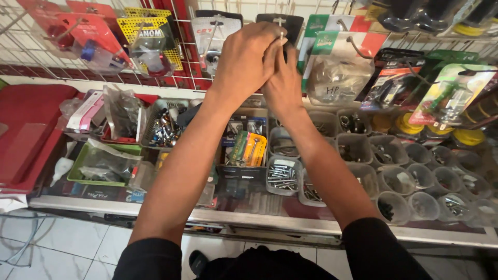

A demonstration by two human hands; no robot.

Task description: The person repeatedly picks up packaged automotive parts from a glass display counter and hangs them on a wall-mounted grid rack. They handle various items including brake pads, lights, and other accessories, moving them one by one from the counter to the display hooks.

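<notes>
Hands point(264, 65) closed around black hanging package point(282, 26)

Clear cups of small hardware point(410, 181) beside a tub of bolts point(282, 176) below hanging packets point(337, 72).

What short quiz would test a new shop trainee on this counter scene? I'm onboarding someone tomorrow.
1. True or false: both hands are raised to the black hanging package.
2. What fills the clear tub below the forearms: A bolts, B coins, C string?
3. Which hand lies on top?

Key: 1 true. 2 A. 3 The left hand, laid over the right hand; neither grip shows clearly.
</notes>
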